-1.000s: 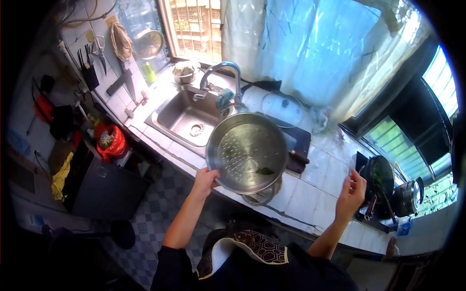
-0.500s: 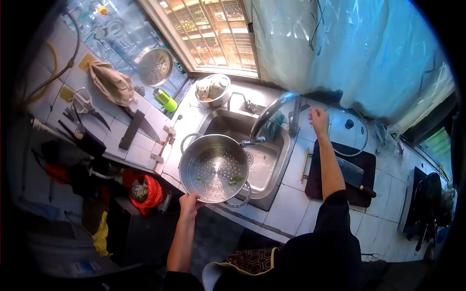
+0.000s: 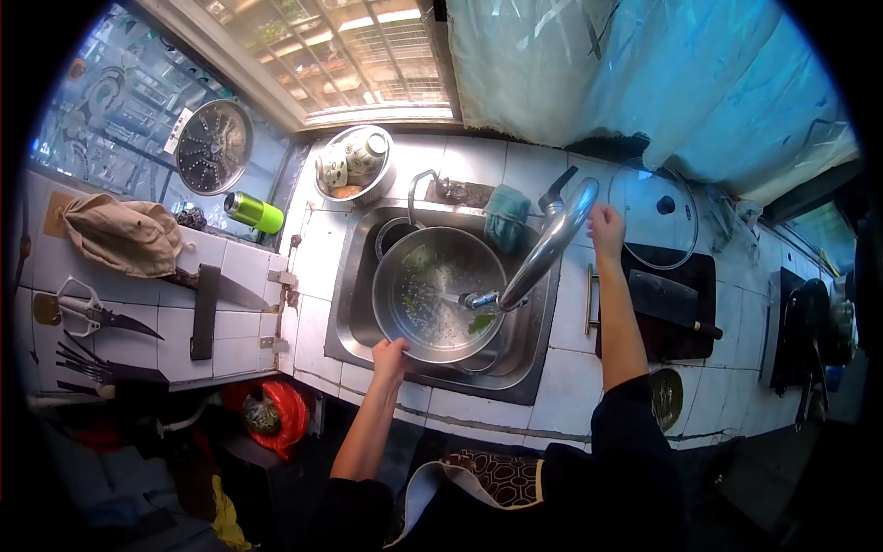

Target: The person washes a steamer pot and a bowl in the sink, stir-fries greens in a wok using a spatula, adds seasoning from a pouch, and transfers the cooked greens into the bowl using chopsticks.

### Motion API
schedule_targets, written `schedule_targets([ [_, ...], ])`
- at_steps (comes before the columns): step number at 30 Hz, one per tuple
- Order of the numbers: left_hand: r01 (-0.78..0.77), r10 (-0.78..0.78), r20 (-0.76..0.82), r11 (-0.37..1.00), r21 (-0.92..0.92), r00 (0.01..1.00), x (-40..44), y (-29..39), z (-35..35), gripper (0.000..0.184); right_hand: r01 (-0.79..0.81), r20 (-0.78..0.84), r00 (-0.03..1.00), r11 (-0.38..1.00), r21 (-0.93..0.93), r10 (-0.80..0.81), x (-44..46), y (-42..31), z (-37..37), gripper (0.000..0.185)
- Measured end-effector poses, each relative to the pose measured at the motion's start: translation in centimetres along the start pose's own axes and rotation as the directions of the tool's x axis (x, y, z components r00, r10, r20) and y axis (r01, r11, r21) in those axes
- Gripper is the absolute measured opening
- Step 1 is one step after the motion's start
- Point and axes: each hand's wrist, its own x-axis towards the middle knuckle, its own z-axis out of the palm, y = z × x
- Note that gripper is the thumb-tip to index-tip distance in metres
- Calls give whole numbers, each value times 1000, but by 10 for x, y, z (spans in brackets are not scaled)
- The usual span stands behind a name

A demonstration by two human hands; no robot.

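A round metal steamer pot [image 3: 432, 345] with small holes in its bottom and a few green leaves inside sits over the sink [image 3: 354, 308], under the faucet [image 3: 552, 244]. My left hand [image 3: 390, 359] grips the near rim of the pot. My right hand [image 3: 605, 226] is closed beside the top of the faucet's curved neck; whether anything is between its fingers is hidden. A teal cloth [image 3: 508, 217] hangs at the sink's back edge.
Right of the sink are a glass lid [image 3: 681, 225], a cleaver [image 3: 660, 298] on a black board [image 3: 704, 276] and a green dish [image 3: 666, 396]. Behind left stands a bowl of crockery [image 3: 372, 191]. Scissors [image 3: 85, 308] and a knife [image 3: 235, 290] hang left; pans [image 3: 809, 322] stand far right.
The pot has moved with my left hand from above the counter to the sink, under the faucet. My right hand has gone from the counter's right side to beside the faucet. The view has swung left.
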Motion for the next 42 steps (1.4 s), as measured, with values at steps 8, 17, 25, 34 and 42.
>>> schedule_targets([
  [8,284,-204,536,956,-69,819,43,2,16,10,-58,2,998,986,-159,59,-165,-26,-18,15],
  [17,-259,252,296,966,-18,921,52,14,16,7,36,-3,999,977,-211,-38,-245,16,59,10],
  [25,-582,544,247,615,533,802,45,59,15,17,-519,396,826,815,259,401,-211,56,175,26],
  [34,-602,395,578,-76,795,714,9,124,65,21,-500,435,846,740,450,307,-191,90,163,27],
  [42,-628,245,839,-570,530,486,12,82,136,14,204,-528,796,953,-225,-295,-73,-19,55,21],
])
